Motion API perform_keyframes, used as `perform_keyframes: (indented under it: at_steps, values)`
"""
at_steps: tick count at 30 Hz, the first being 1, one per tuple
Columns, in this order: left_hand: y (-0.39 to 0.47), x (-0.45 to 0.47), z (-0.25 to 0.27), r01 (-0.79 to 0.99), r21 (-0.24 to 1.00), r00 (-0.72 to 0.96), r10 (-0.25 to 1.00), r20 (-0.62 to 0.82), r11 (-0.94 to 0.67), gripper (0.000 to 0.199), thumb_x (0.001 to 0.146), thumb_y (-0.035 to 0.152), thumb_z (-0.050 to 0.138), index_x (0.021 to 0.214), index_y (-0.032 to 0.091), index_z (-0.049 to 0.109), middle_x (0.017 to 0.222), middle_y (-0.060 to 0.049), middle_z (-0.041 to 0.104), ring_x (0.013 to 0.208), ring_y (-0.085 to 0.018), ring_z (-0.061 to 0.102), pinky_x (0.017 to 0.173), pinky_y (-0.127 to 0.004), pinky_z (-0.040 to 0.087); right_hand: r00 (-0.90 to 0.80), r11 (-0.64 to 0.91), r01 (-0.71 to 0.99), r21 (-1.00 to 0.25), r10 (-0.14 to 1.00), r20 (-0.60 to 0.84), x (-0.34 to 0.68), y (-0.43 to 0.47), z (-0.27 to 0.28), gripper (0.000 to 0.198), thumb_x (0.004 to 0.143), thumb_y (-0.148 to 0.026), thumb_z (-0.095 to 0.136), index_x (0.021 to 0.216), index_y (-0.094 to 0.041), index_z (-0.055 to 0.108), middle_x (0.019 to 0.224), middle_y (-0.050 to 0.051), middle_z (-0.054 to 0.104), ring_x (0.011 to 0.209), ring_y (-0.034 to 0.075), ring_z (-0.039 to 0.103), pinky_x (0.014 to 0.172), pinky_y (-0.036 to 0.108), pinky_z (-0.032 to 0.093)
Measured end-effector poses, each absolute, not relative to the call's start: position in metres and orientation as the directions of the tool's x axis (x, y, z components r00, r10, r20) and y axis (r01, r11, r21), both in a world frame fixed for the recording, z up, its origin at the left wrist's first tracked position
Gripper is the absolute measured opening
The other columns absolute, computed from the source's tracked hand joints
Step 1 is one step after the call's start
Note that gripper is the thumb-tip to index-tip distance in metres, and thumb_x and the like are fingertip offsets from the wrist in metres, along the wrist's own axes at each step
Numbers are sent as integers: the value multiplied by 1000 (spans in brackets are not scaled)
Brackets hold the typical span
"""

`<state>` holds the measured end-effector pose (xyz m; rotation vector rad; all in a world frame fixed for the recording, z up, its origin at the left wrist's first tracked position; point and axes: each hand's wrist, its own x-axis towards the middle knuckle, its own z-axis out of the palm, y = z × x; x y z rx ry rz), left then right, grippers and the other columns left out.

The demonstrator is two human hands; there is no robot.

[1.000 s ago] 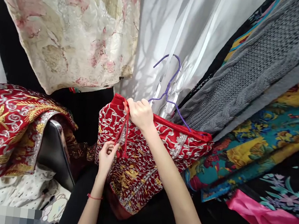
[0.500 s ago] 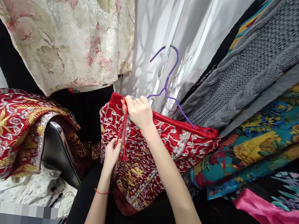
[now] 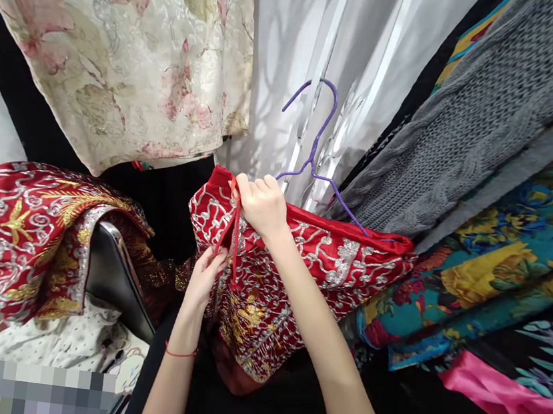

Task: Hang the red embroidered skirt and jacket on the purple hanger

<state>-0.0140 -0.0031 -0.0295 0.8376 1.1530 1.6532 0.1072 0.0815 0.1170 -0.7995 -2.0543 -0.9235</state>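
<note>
A red garment (image 3: pixel 312 245) with silver and gold embroidery hangs slanted in front of me, its plain red band along the top. The purple hanger (image 3: pixel 311 161) rises out of that band, its lower part hidden inside. My right hand (image 3: pixel 261 206) is closed at the band's left part, fingers curled over the cloth and the upper end of a thin red cord (image 3: pixel 236 236). Lower down, my left hand (image 3: pixel 205 272) pinches a strand of the same cord between thumb and fingers. A second strand dangles just right of it against the embroidery.
At left, matching red embroidered cloth (image 3: pixel 25 237) drapes over a dark chair back (image 3: pixel 114 274). A cream floral garment (image 3: pixel 172 73) hangs above. On the right hang a grey knit (image 3: pixel 441 133) and a teal floral cloth (image 3: pixel 501 261). White curtain (image 3: pixel 281 46) lies behind.
My left hand has shifted slightly up and left, and the cord strands now spread wider apart. My right hand keeps its hold at the band. The whole view has moved a little.
</note>
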Motion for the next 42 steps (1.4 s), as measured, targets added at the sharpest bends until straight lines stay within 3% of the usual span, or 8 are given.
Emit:
perform_keyframes:
  at_steps: [4, 8, 12, 20, 30, 36, 39, 42]
  values:
    - [-7, -21, -29, -6, 988, -382, 913, 142, -156, 32, 71, 48, 75, 78, 19, 66, 75, -2, 70, 73, -17, 65, 78, -31, 52, -534, 550, 762, 341, 236, 812, 105, 80, 117, 41, 108, -28, 29, 95, -13, 64, 57, -1, 54, 57, 14, 42, 68, 32, 31]
    - [-8, -21, -30, -119, 991, -390, 921, 16, -68, 41, 64, 53, 78, 79, 16, 66, 79, -6, 71, 77, -20, 67, 76, -33, 53, -530, 562, 766, 313, 277, 801, 104, 79, 117, 41, 108, -27, 29, 98, -12, 65, 58, 0, 55, 59, 15, 43, 70, 33, 32]
    - [-11, -12, -24, -214, 962, -421, 905, 67, -172, 41, 62, 49, 81, 84, 17, 68, 87, -4, 70, 84, -17, 65, 86, -31, 50, -533, 569, 767, 296, 309, 788, 106, 77, 117, 39, 108, -23, 28, 103, -11, 65, 60, 1, 58, 61, 15, 44, 72, 33, 32]
    - [-13, -24, -15, 72, 973, -342, 911, 229, -218, 30, 75, 48, 70, 79, 18, 66, 75, -2, 67, 75, -17, 63, 80, -29, 48, -517, 565, 780, 269, 340, 785, 102, 76, 117, 40, 108, -27, 28, 100, -12, 64, 61, 1, 57, 62, 16, 44, 73, 33, 33]
    - [-7, -4, -5, -260, 923, -400, 902, 165, -284, 30, 71, 45, 75, 84, 20, 66, 85, 1, 63, 81, -12, 59, 82, -23, 47, -495, 550, 791, 268, 319, 808, 102, 74, 118, 42, 108, -29, 28, 94, -13, 64, 59, 1, 56, 60, 15, 45, 72, 32, 33]
    - [-15, -18, 7, 35, 960, -397, 878, 268, -277, 23, 75, 41, 72, 76, 19, 67, 74, 0, 65, 72, -14, 58, 77, -26, 46, -507, 556, 784, 278, 312, 804, 99, 78, 113, 34, 106, -23, 33, 101, -11, 64, 61, 1, 58, 62, 16, 46, 74, 33, 34]
    - [-15, -25, 16, 20, 974, -325, 920, 219, -225, 29, 77, 46, 68, 69, 19, 65, 66, -1, 65, 68, -16, 60, 77, -28, 48, -493, 551, 788, 273, 300, 816, 99, 79, 111, 34, 106, -23, 33, 99, -12, 65, 62, 2, 58, 63, 16, 46, 75, 33, 34]
    - [-10, -23, 20, -33, 982, -292, 941, 171, -188, 31, 75, 48, 69, 71, 18, 67, 72, -4, 69, 75, -18, 64, 84, -30, 48, -488, 554, 787, 270, 292, 823, 99, 78, 112, 37, 106, -24, 32, 96, -13, 65, 61, 2, 57, 63, 16, 45, 74, 33, 33]
